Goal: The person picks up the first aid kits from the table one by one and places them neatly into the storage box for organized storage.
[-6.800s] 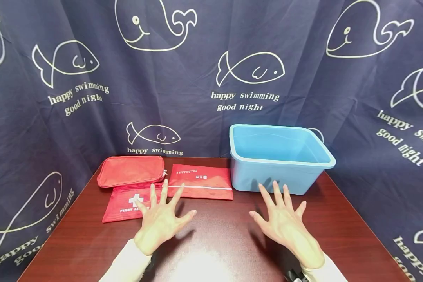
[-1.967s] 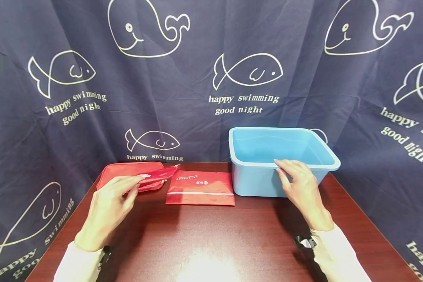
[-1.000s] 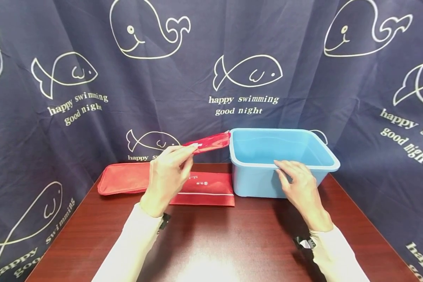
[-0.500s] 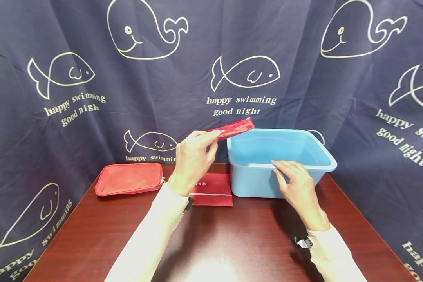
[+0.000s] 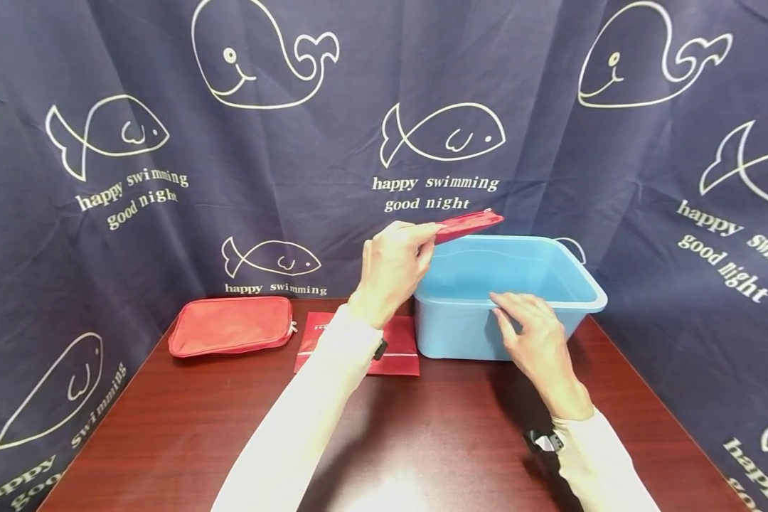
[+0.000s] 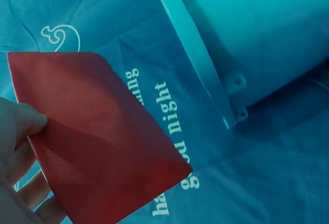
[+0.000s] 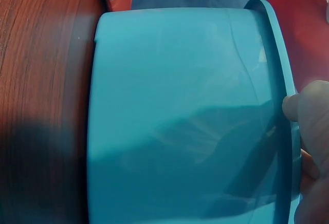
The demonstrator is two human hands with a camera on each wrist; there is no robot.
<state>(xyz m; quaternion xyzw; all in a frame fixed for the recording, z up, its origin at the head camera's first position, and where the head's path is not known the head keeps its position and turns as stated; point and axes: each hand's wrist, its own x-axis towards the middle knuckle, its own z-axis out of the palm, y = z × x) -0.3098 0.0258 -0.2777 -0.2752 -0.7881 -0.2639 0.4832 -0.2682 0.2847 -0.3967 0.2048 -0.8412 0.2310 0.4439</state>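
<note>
From the head view, my left hand pinches a red pouch by one edge, up in the air at the left end of the blue bin. My right hand grips the bin's near rim. A striped red packet lies on the desk, partly hidden by my left sleeve, with a red case to its left. If I let go too soon, the pouch could catch on the left rim or slide down outside, since I can't tell how much of it is over the opening. Half a second ago it was farther left; my left hand has carried it rightward, uncovering the packet's left part, while my right hand has stayed on the rim.

From the left wrist, my thumb lies on the pouch's face, fingers behind. Held by just one edge, it might droop or twist if my pinch loosens.

From the right wrist, my thumb is outside the rim, fingertips beyond it. Pulling too hard here could tip or drag the bin.
</note>
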